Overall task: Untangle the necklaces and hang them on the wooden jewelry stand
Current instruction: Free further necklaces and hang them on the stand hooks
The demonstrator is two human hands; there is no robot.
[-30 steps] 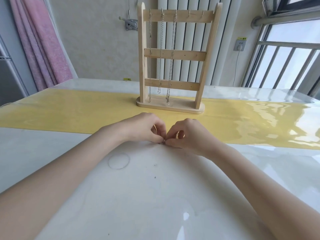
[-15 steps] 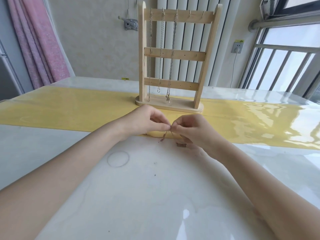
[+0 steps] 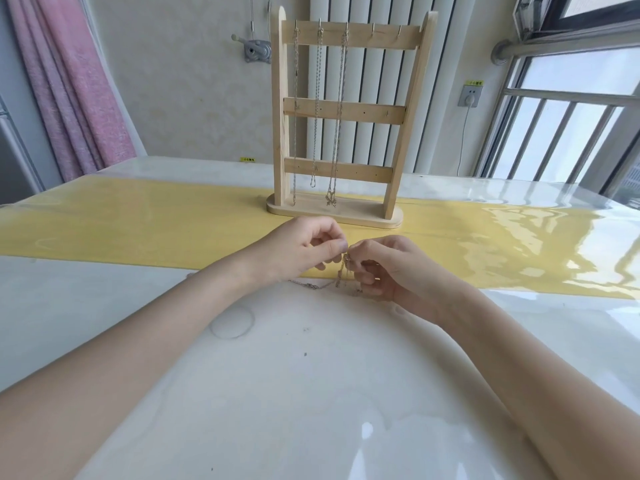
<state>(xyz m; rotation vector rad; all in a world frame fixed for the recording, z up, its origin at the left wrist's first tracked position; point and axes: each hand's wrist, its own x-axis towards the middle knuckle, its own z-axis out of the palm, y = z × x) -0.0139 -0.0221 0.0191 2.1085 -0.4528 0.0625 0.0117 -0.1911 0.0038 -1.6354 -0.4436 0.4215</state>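
Beyond both hands, the tall pale wooden ladder-shaped jewelry stand [image 3: 341, 112] already carries three chains. Left hand [image 3: 301, 247] and right hand [image 3: 384, 265] pinch the thin tangled gold chain necklace [image 3: 341, 273] between them; its tail trails on the tabletop below the left hand. Better to tease the strands apart gently than to tug. The small yellow wall labels are too tiny to read.

A glossy white worktop [image 3: 311, 393] with a yellow runner [image 3: 138, 223] faces a cream wall [image 3: 180, 81], pink curtain [image 3: 69, 88], white radiator [image 3: 381, 81] and bright barred window [image 3: 561, 133].
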